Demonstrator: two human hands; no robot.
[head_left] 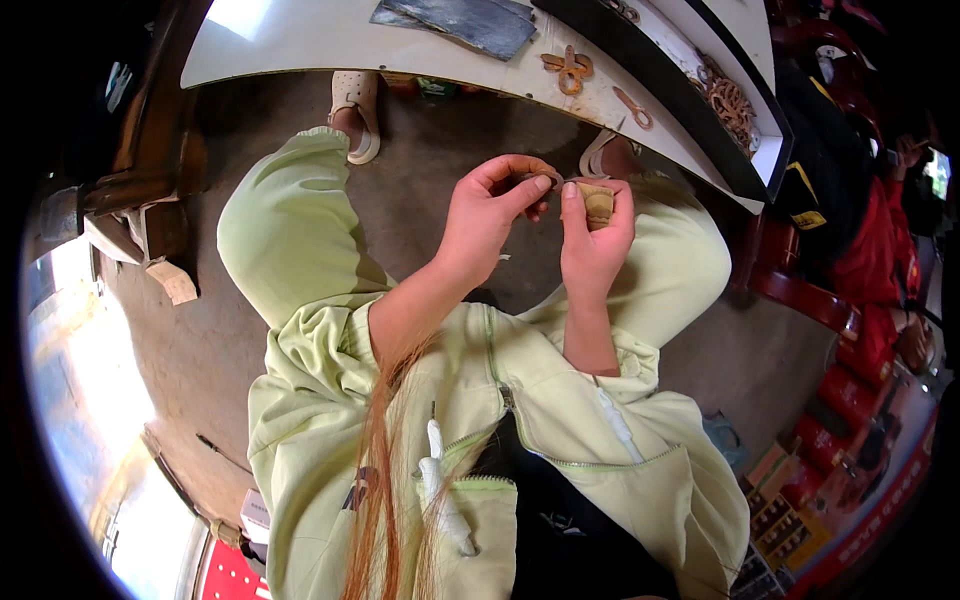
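Note:
Both my hands are held up close together over my lap, just short of the table edge. The thumb and index finger of my left hand (485,210) pinch a small brown piece (554,180); most of it is hidden by the fingers. Beside it, my right hand (597,240) is closed around a folded tan piece (599,206) that looks like sandpaper, with the thumb pressed along its side. The fingertips of the two hands nearly meet.
On the white table (300,45) lie dark grey sheets (460,25), a few brown looped pieces (569,70) and another single one (633,107). A black-edged tray (765,160) holds a heap of similar brown pieces (728,105). A person in red (880,240) sits at the right.

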